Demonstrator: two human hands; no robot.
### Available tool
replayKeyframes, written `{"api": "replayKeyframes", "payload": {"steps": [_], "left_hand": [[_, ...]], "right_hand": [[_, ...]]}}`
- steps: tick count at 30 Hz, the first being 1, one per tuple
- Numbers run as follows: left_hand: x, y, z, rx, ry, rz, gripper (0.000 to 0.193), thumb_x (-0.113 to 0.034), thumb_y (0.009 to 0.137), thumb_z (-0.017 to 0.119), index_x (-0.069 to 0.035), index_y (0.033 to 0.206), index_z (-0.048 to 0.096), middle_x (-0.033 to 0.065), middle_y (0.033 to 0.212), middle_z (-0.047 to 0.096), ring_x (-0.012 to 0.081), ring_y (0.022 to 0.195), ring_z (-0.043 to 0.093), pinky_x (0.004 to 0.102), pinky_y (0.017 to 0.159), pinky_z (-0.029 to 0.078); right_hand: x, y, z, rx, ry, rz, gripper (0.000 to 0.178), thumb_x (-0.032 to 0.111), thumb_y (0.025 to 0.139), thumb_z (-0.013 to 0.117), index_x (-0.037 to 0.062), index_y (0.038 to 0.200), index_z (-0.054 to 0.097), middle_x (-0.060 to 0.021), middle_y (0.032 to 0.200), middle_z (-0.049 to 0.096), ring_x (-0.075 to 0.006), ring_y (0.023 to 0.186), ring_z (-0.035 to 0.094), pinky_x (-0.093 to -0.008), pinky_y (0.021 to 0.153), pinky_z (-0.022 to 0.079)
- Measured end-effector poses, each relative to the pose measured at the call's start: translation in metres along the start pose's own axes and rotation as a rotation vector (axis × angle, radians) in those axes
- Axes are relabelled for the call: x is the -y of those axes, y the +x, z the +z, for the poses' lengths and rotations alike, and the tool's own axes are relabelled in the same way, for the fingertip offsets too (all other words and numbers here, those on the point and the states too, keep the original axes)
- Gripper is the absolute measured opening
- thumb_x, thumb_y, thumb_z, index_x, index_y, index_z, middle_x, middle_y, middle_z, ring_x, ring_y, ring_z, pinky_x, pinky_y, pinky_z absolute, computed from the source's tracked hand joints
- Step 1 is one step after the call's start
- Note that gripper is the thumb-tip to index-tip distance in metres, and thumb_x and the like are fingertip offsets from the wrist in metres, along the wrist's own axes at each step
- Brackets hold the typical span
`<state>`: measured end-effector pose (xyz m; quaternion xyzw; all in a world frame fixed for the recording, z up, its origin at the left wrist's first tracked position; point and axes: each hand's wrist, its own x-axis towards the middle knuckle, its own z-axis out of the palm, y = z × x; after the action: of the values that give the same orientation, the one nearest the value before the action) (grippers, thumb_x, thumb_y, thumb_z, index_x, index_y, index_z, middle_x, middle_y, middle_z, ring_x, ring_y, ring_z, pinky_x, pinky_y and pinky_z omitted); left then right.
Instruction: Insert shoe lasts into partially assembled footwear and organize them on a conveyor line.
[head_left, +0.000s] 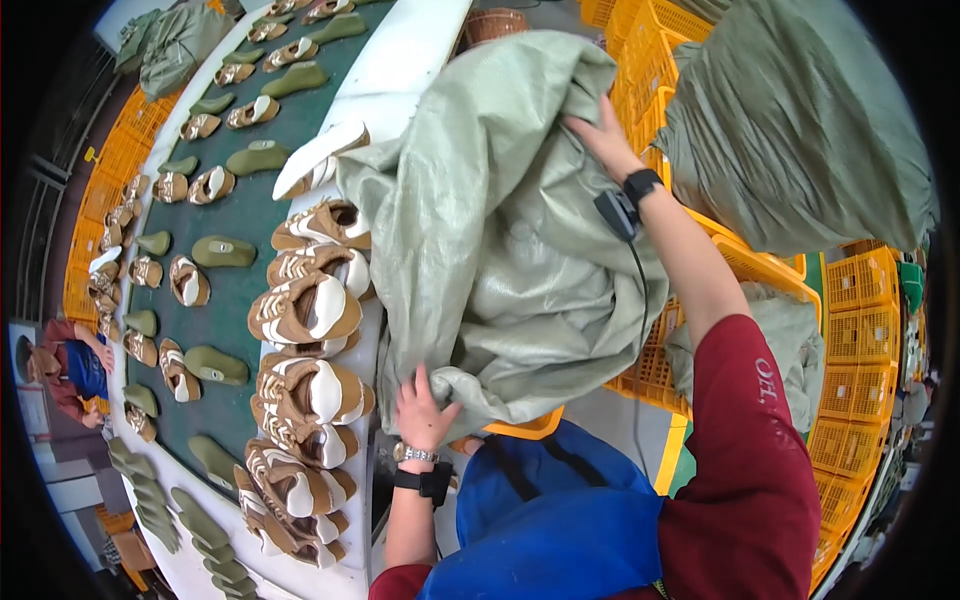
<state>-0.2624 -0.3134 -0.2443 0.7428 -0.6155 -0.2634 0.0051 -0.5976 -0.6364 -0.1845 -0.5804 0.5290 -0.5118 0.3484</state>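
A large grey-green woven plastic sack (440, 180) spreads in loose folds in front of me, over a yellow crate (540, 424). At its far right side, my right hand (605, 145) grips a fold between thumb and fingers. My left hand (424, 418) lies with spread fingers against the sack's near left edge. The sack's contents are hidden under the folds. Just left of the sack, brown and white sneakers (305, 308) stand in a row along the white table edge. A white shoe part (318, 160) sits at the row's far end.
A green conveyor belt (220, 310) carries sneakers and green shoe lasts (216, 365). Yellow crates (855, 370) are stacked at right, near another full grey-green sack (790, 120). A person (65, 355) works across the belt. A cable (643, 300) hangs from my right wrist.
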Motion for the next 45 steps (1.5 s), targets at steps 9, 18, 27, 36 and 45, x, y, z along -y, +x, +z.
{"api": "replayKeyframes", "payload": {"steps": [9, 18, 27, 36, 45], "left_hand": [[0.038, 0.057, 0.115, 0.643, 0.322, -0.192, 0.057, -0.046, 0.082, 0.042, -0.031, 0.136, 0.031, 0.0122, 0.147, 0.012, 0.0369, 0.134, 0.010, 0.0592, 0.101, 0.011], [0.017, -0.081, 0.052, -0.172, -0.394, 0.069, 0.053, -0.025, 0.073, 0.065, -0.007, 0.120, 0.048, 0.0137, 0.121, 0.048, 0.0327, 0.117, 0.040, 0.0439, 0.098, 0.032], [0.142, -0.407, 0.198, 0.245, -0.390, -1.020, 0.039, -0.030, 0.079, 0.056, -0.005, 0.108, 0.056, 0.0214, 0.103, 0.059, 0.0343, 0.099, 0.055, 0.0428, 0.084, 0.045], [0.201, -0.577, 0.202, 0.191, -0.825, -0.959, 0.057, -0.039, 0.078, 0.057, -0.009, 0.125, 0.045, 0.0178, 0.109, 0.058, 0.0326, 0.104, 0.054, 0.0395, 0.089, 0.043], [0.393, -0.586, 0.032, -0.108, -0.770, -0.212, 0.047, -0.028, 0.083, 0.055, -0.003, 0.121, 0.044, 0.0185, 0.108, 0.058, 0.0325, 0.098, 0.056, 0.0374, 0.084, 0.045]], "right_hand": [[-0.075, -0.076, 0.153, 1.037, -1.341, -0.104, 0.069, 0.042, 0.076, 0.057, 0.0090, 0.133, 0.036, -0.0116, 0.142, 0.028, -0.0261, 0.131, 0.022, -0.0394, 0.107, 0.018], [-0.033, -0.072, 0.130, 1.098, -1.063, -0.207, 0.068, 0.036, 0.074, 0.060, 0.0064, 0.131, 0.038, -0.0169, 0.139, 0.030, -0.0298, 0.129, 0.027, -0.0349, 0.106, 0.020], [0.052, -0.197, 0.180, 0.620, -0.835, -0.462, 0.047, 0.022, 0.082, 0.054, 0.0032, 0.124, 0.043, -0.0205, 0.116, 0.051, -0.0339, 0.106, 0.051, -0.0382, 0.088, 0.041], [-0.046, -0.239, 0.185, 0.850, -1.070, -0.187, 0.040, 0.024, 0.076, 0.055, -0.0016, 0.107, 0.055, -0.0232, 0.110, 0.055, -0.0365, 0.106, 0.051, -0.0424, 0.086, 0.042], [-0.095, -0.494, 0.102, 0.978, -0.549, 0.303, 0.017, 0.008, 0.076, 0.057, 0.0009, 0.090, 0.062, -0.0087, 0.071, 0.059, -0.0173, 0.064, 0.057, -0.0294, 0.057, 0.047]]}}
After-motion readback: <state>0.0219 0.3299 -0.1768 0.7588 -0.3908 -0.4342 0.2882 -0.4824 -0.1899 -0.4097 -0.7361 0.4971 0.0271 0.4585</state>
